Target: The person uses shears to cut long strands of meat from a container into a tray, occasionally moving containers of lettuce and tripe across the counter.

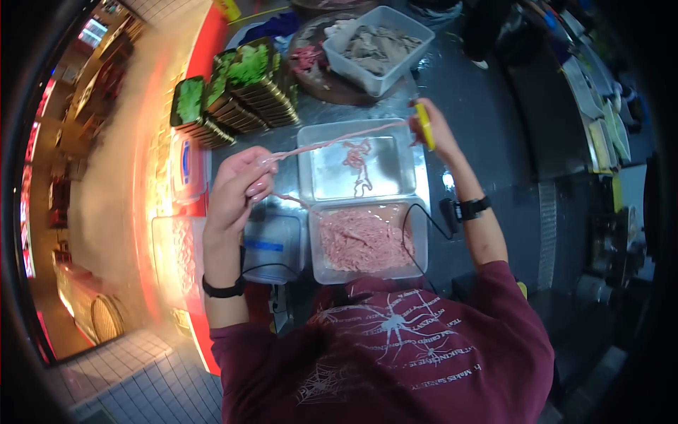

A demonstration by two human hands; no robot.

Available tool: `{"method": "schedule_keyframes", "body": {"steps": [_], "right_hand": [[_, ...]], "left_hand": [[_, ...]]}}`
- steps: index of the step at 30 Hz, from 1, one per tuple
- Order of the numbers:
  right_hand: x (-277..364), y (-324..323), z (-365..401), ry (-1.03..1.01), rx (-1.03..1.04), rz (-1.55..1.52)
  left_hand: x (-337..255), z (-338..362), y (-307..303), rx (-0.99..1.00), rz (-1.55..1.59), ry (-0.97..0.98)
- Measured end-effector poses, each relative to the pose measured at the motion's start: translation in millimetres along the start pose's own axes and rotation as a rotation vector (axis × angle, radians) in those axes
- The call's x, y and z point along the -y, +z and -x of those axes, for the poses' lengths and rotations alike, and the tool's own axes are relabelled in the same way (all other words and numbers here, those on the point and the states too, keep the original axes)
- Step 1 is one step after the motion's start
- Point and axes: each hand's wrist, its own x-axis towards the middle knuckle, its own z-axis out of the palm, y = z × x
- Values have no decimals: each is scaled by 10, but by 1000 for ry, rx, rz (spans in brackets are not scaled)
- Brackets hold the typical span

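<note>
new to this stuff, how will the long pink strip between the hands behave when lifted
Probably floppy: similar pieces lie in loose loops in the upper tub. Likely light, since the strip looks thin. It may tear if pulled, being narrow between left hand and right hand.

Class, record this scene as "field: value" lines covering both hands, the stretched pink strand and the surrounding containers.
Left hand: pinching a long, thin, pale-pink strand
Right hand: holding a yellow-handled tool, type unclear
Strand position: stretched between the hands; tail running toward the nearer tub
Nearer container: translucent rectangular plastic tub holding a pink stringy heap
Farther container: translucent rectangular plastic tub with loose pink strands
Left background: dark stacked containers topped with green leaves
</note>
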Motion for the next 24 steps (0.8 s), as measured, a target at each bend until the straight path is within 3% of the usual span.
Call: {"method": "schedule_keyframes", "body": {"steps": [5, 7, 8, 10, 11, 13, 17, 18, 20, 24], "right_hand": [[-647, 154, -134, 102, 105, 196], [-885, 242, -224, -270, -52, 482], [-853, 237, -175, -268, -58, 467], [-664, 192, 14, -86, 10, 397], [-595, 183, 111, -89, 7, 383], [-537, 120, 355, 179, 163, 54], [-650, 202, 1038, 210, 366, -282], [-643, 141, 1164, 283, 637, -492], [-386, 208, 1360, 100, 689, -512], [-484, 452, 1706, 179, 666, -634]], "left_hand": [[-224, -119, 151, 6, -100, -4], [-188, -221, 253, -16, -173, -63], [-156, -270, 293, -42, -237, -117], [12, -367, 321, -9, -238, -191], [116, -414, 299, -9, -263, -222], [239, -460, 281, -12, -302, -257], [213, -462, 415, 39, -346, -319], [186, -454, 462, 58, -375, -337], [161, -458, 499, 85, -377, -336], [151, -473, 553, 118, -546, -311]]}}
